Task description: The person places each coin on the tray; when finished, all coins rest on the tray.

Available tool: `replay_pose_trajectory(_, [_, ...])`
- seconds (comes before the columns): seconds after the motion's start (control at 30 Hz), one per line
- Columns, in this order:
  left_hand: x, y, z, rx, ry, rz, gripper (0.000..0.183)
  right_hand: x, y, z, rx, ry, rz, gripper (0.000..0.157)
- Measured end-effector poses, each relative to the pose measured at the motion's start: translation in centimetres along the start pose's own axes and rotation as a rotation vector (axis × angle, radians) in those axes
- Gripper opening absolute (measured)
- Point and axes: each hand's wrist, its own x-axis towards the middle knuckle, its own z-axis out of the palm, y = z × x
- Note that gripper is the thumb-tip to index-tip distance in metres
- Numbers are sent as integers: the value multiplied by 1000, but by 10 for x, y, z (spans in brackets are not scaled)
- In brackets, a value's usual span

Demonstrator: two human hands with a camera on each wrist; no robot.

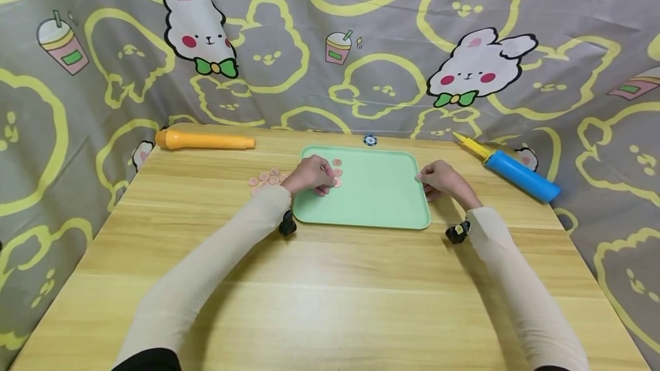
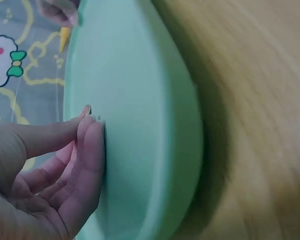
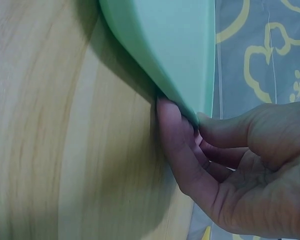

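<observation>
A light green rectangular tray [image 1: 381, 199] lies on the table between my hands. My left hand [image 1: 311, 174] reaches over its left side, with thumb and fingers pinching a copper coin [image 1: 337, 182] low over the tray floor; the fingers hide much of that coin in the left wrist view. Beyond it, two similar coins [image 1: 337, 162] lie in a short row in the tray. The right hand [image 1: 442, 179] grips the tray's right rim [image 3: 182, 107], thumb on top and fingers underneath. More copper coins [image 1: 264, 177] are gathered on the table left of the tray, partly behind the left wrist.
An orange tapered plastic tube [image 1: 206, 140] lies at the back left. Behind the tray sits a black-and-white poker chip [image 1: 370, 140]. At the back right is a blue hand pump [image 1: 523, 175] with a yellow nozzle. A patterned grey curtain [image 1: 381, 33] hangs along the table's far edge.
</observation>
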Motion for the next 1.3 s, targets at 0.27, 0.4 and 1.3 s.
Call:
replay_pose_trajectory(0.27, [-1,-2,3,52,11,1,11,-1,-2,0,2,-6,-7,25])
replay_pose_trajectory(0.4, [-2,-2,4,69,10,2,12,0,-2,1,-6,-11,-14,24])
replay_pose_trajectory(1.3, [-22,-26,-53,-21,352,250,13,-2,2,-1,99,-28,-1,33])
